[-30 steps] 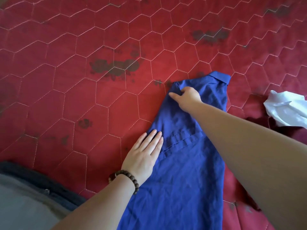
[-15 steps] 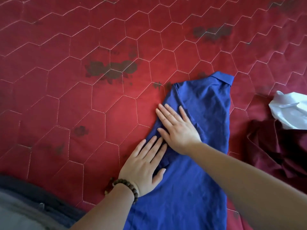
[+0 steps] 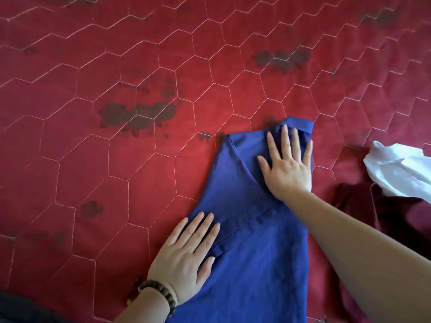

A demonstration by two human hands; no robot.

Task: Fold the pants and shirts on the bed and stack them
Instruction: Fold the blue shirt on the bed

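the blue shirt (image 3: 251,241) lay lower centre of the frame on the red bed (image 3: 116,183). the left hand (image 3: 184,255) pressed flat on its left edge; the right hand (image 3: 288,166), fingers spread, pressed near the collar.

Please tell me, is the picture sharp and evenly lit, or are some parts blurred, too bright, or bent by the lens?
Head view: the quilted red bed cover and blue cotton shirt are fairly sharp; the crumpled white garment is nearly washed out at the right edge; the stitched hexagons stretch toward the corners, a wide-angle effect; the right forearm lies in shade.
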